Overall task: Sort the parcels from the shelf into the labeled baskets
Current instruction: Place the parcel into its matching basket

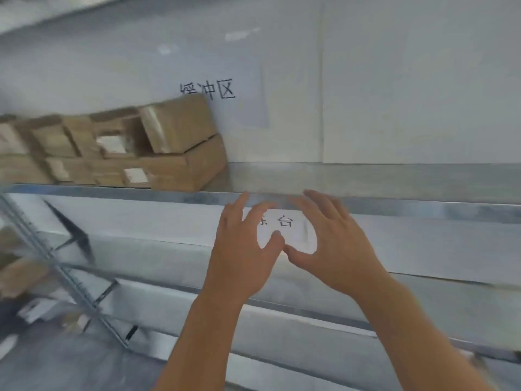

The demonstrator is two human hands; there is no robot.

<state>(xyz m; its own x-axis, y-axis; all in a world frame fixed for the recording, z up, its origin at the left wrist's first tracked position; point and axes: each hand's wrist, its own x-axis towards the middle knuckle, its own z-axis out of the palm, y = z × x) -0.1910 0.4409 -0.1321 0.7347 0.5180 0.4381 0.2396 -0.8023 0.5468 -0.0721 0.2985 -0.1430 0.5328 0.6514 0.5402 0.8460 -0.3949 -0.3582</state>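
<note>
Blurred, covered and cropped parts around the shelf

The whole view is smeared by motion. The parcels [118, 148] on the shelf [366, 206] run off the left edge, and their white labels [135, 174] are too blurred to read. The paper sign [284, 227] just below the shelf's front rail is partly covered by the hands, the left hand [239, 249] and the right hand [335, 244], so only its last character shows whole. On the wall sign [208, 90] above the parcels, the first character is smudged. Brown shapes [19, 266] below the shelf, at the left edge, cannot be identified.
</note>
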